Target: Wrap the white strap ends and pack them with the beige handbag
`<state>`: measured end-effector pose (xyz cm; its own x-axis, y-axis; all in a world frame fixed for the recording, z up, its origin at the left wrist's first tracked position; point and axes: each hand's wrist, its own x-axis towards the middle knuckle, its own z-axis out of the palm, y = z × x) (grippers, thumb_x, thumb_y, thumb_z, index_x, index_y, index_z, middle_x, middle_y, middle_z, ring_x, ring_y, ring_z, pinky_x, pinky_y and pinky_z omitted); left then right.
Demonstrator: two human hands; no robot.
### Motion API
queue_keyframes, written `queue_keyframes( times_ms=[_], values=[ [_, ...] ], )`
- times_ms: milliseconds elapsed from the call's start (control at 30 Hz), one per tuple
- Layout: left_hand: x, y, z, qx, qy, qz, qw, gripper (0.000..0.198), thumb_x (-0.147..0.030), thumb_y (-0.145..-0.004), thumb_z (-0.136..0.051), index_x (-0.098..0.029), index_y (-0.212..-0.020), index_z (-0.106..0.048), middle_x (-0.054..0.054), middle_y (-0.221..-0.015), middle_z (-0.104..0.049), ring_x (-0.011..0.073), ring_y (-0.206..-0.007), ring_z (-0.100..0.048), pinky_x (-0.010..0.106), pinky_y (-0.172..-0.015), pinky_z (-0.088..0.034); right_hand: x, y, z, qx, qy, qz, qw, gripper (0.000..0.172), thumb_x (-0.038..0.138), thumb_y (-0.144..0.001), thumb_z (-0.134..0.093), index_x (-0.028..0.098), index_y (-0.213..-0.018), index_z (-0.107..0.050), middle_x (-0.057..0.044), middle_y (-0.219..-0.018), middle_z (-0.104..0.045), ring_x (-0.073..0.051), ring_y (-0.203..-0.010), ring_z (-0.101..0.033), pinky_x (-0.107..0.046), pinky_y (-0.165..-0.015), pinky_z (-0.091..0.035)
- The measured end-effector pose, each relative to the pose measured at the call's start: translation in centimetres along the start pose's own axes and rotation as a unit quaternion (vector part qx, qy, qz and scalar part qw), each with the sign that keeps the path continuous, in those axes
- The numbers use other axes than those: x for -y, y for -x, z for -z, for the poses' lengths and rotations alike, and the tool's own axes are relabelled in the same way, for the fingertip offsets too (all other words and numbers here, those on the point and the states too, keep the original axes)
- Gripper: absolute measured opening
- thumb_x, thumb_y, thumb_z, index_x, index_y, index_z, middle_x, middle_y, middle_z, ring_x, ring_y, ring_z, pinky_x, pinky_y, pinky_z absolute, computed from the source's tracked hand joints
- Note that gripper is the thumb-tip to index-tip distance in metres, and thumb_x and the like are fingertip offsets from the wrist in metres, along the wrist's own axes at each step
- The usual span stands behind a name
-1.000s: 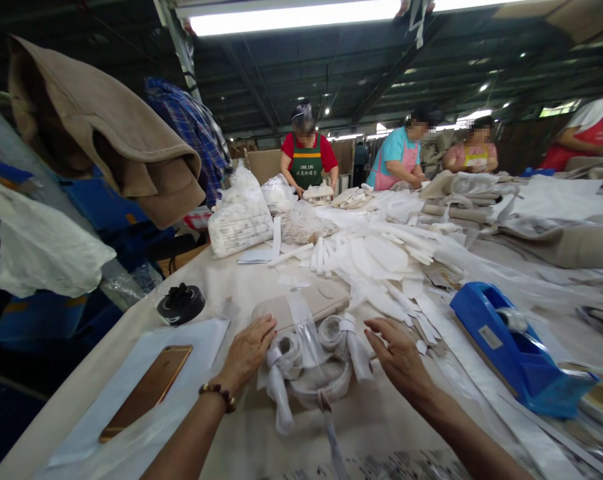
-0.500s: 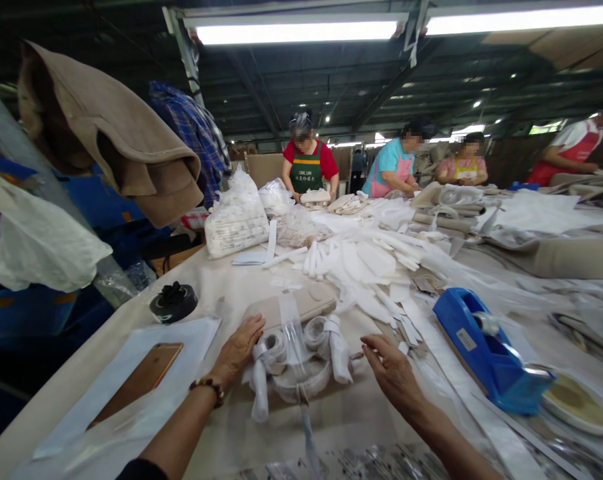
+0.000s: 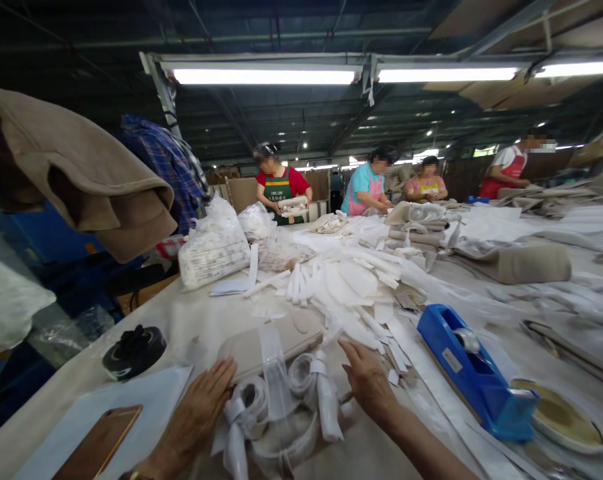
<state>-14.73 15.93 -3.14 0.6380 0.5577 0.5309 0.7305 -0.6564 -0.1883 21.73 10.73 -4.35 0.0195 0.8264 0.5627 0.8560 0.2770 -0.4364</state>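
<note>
A beige handbag (image 3: 241,343) lies on the table in front of me, with a clear plastic band (image 3: 272,360) across its middle. Its straps are wrapped in white film and coiled into rolls (image 3: 301,373) on the near side. My left hand (image 3: 196,407) lies flat with fingers together at the bag's left end, and the fingertips appear to touch it. To the right of the bag, my right hand (image 3: 368,380) has its index finger stretched out and holds nothing that I can see. It sits close to the wrapped strap; contact is unclear.
A blue tape dispenser (image 3: 474,373) and a round tin-like lid (image 3: 564,413) stand at right. At left are a black tape roll (image 3: 134,350) and a phone (image 3: 98,443) on paper. White scraps (image 3: 341,280) pile beyond the bag. Several co-workers (image 3: 281,187) stand across the table.
My view has tilted up and turned right, so the scene sits lower and further left. My right hand has come nearer the bag; my left stays at its left end.
</note>
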Motion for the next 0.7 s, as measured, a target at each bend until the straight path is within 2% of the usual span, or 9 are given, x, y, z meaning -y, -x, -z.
queue_keyframes(
  times_ms=[67, 133, 200, 267, 433, 500, 600, 700],
  values=[
    [-0.1, 0.6, 1.0, -0.023, -0.073, -0.069, 0.995, 0.059, -0.013, -0.085, -0.035, -0.018, -0.143, -0.023, 0.008, -0.132, -0.053, 0.0182, -0.121, -0.049, 0.031, -0.101, -0.041, -0.4, -1.1, -0.4, 0.006, 0.01, 0.034, 0.999, 0.062, -0.002, -0.068, -0.045, 0.016, -0.127, -0.05, -0.016, -0.124, -0.058, -0.029, -0.114, -0.053, -0.048, -0.094, -0.045],
    [-0.7, 1.0, 1.9, -0.004, -0.12, -0.093, 0.988, 0.072, -0.006, -0.076, -0.034, -0.013, -0.144, -0.014, 0.011, -0.135, -0.049, 0.0199, -0.126, -0.044, 0.035, -0.105, -0.035, -0.5, -2.1, -0.8, 0.037, 0.027, 0.085, 0.995, 0.076, -0.004, -0.061, -0.046, 0.016, -0.134, -0.043, -0.016, -0.133, -0.051, -0.03, -0.123, -0.046, -0.049, -0.1, -0.039],
    [-1.4, 1.2, 2.2, 0.035, -0.144, -0.083, 0.985, 0.079, -0.005, -0.07, -0.035, -0.008, -0.144, -0.009, 0.014, -0.138, -0.044, 0.0236, -0.129, -0.04, 0.041, -0.107, -0.031, -0.7, -2.9, -1.0, 0.086, 0.059, 0.142, 0.984, 0.087, -0.004, -0.055, -0.045, 0.015, -0.139, -0.035, -0.016, -0.142, -0.042, -0.029, -0.13, -0.037, -0.051, -0.105, -0.033],
    [-2.1, 1.4, 1.9, 0.054, -0.153, -0.057, 0.985, 0.082, -0.004, -0.07, -0.036, -0.007, -0.144, -0.002, 0.016, -0.138, -0.044, 0.0255, -0.129, -0.039, 0.046, -0.108, -0.025, -1.0, -3.3, -1.1, 0.134, 0.089, 0.179, 0.971, 0.09, -0.002, -0.054, -0.045, 0.013, -0.141, -0.03, -0.016, -0.146, -0.035, -0.029, -0.135, -0.029, -0.053, -0.108, -0.026],
    [-2.3, 1.6, -0.5, -0.001, -0.166, -0.013, 0.986, 0.079, 0.002, -0.074, -0.029, -0.01, -0.144, 0.004, 0.012, -0.125, -0.058, 0.021, -0.119, -0.05, 0.04, -0.112, -0.012, -1.8, -3.7, -0.7, 0.201, 0.088, 0.176, 0.96, 0.086, 0.004, -0.059, -0.046, 0.011, -0.143, -0.028, -0.017, -0.148, -0.029, -0.029, -0.138, -0.023, -0.055, -0.109, -0.024],
    [-2.1, 1.7, -1.3, -0.026, -0.162, -0.012, 0.986, 0.076, 0.004, -0.076, -0.026, -0.012, -0.145, 0.003, 0.011, -0.119, -0.062, 0.0197, -0.113, -0.055, 0.038, -0.111, -0.015, -1.8, -3.8, -0.7, 0.208, 0.078, 0.168, 0.961, 0.087, 0.003, -0.059, -0.046, 0.012, -0.143, -0.027, -0.016, -0.149, -0.028, -0.028, -0.138, -0.022, -0.055, -0.109, -0.025],
    [-1.7, 1.7, -1.9, -0.047, -0.146, -0.005, 0.988, 0.074, 0.004, -0.079, -0.024, -0.015, -0.145, 0.003, 0.009, -0.113, -0.065, 0.0184, -0.108, -0.058, 0.034, -0.104, -0.028, -1.4, -3.9, -0.7, 0.191, 0.055, 0.147, 0.969, 0.082, -0.001, -0.062, -0.043, 0.016, -0.141, -0.031, -0.015, -0.147, -0.034, -0.026, -0.136, -0.03, -0.053, -0.108, -0.029],
    [-1.2, 1.7, -2.3, -0.05, -0.115, -0.009, 0.992, 0.069, -0.001, -0.082, -0.021, -0.018, -0.145, 0.002, 0.008, -0.112, -0.066, 0.0183, -0.107, -0.058, 0.031, -0.092, -0.04, -0.7, -2.8, 0.0, 0.119, -0.009, 0.038, 0.992, 0.054, 0.007, -0.077, -0.042, 0.016, -0.13, -0.048, -0.016, -0.133, -0.052, -0.025, -0.124, -0.047, -0.047, -0.102, -0.04]
  ],
)
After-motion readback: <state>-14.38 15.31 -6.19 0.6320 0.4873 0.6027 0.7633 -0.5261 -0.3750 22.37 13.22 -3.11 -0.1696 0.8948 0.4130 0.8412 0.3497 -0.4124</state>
